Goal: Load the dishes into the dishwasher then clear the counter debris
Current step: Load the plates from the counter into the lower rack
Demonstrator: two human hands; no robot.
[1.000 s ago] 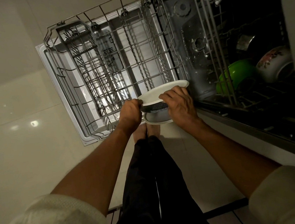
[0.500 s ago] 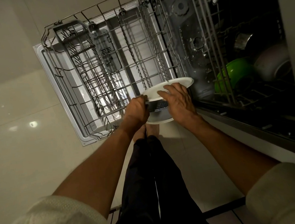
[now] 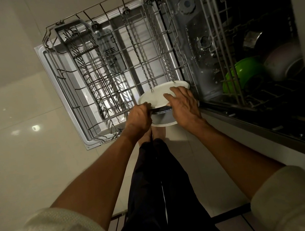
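Note:
I hold a small stack of dishes over the near right corner of the pulled-out lower rack [image 3: 104, 67]. On top is a white plate [image 3: 157, 95], tilted, its far rim touching the rack's tines. Under it sit a dark speckled dish [image 3: 161, 111] and another white plate [image 3: 165, 122]. My left hand [image 3: 138, 118] grips the stack's left edge. My right hand [image 3: 183, 105] lies over the top plate's right side, fingers spread on its face and thumb under the rim.
The rack holds a grey cutlery basket [image 3: 87, 65] on its left. Inside the open dishwasher tub at right, the upper rack carries a green bowl [image 3: 245, 72], a pale bowl [image 3: 282, 62] and a steel cup [image 3: 252, 39]. My legs stand below the stack on the tiled floor [image 3: 12, 93].
Both hands have carried the stack forward and slightly right. The top plate now tilts up against the rack's tines, and my right hand's fingers have spread over it.

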